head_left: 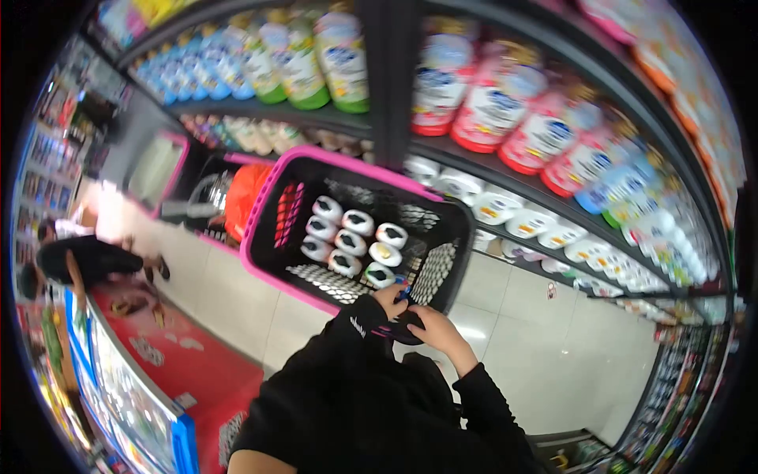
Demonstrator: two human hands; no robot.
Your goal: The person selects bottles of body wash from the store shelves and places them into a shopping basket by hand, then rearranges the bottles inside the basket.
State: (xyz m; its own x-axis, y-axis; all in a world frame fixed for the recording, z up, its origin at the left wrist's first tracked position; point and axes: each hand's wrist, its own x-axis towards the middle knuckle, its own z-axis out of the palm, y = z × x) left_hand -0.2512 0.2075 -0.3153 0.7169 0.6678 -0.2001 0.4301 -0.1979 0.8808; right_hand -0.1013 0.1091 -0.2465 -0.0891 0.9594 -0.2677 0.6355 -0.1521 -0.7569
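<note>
A black shopping basket (454, 237) with a pink rim stands in front of me, with several white bottles (350, 240) with dark caps upright in rows inside. My left hand (388, 301) is at the basket's near side, its fingers closed around a small blue thing (401, 286) that is too blurred to name. Close beside it, my right hand (438, 330) has its fingers bent over the basket's near right corner and appears to grip it. The palms of both hands are hidden from above.
Shelves hold pink bottles (497, 99), green bottles (341, 59) and white bottles (533, 221). Left of the basket are an orange bag (246, 199) and another pink-rimmed basket (162, 170). A red freezer (178, 340) stands at lower left, and a person (95, 257) is beyond it.
</note>
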